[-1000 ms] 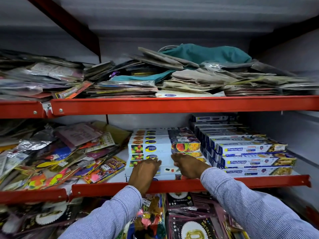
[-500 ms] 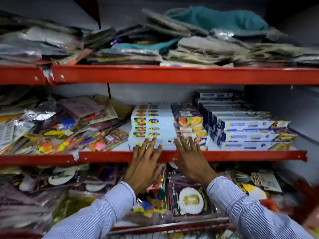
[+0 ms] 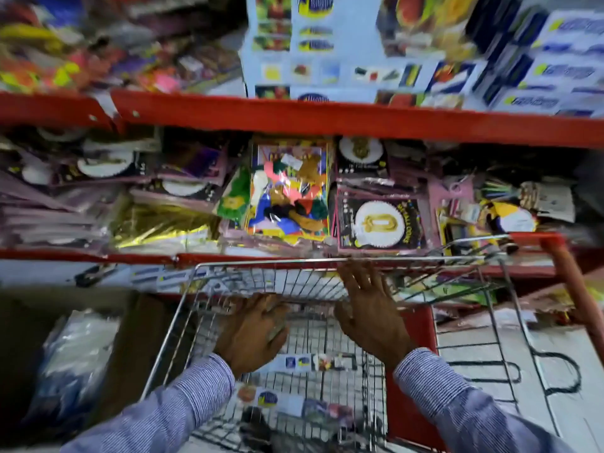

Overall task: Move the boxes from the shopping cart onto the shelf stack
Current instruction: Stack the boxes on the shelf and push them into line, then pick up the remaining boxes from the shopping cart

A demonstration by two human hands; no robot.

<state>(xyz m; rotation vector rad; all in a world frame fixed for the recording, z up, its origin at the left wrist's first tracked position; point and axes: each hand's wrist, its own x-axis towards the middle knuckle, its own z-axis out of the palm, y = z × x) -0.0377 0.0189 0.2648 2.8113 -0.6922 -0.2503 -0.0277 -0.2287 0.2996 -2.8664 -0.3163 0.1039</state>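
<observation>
I am reaching both empty, spread-fingered hands, left hand (image 3: 253, 335) and right hand (image 3: 369, 310), into the wire shopping cart (image 3: 183, 308), where long white printed boxes (image 3: 313, 361) are lying crosswise just below, nearer my left.

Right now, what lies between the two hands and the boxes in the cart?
Nothing in the head view: both the left hand and the right hand hover open above the boxes inside the cart.
</observation>
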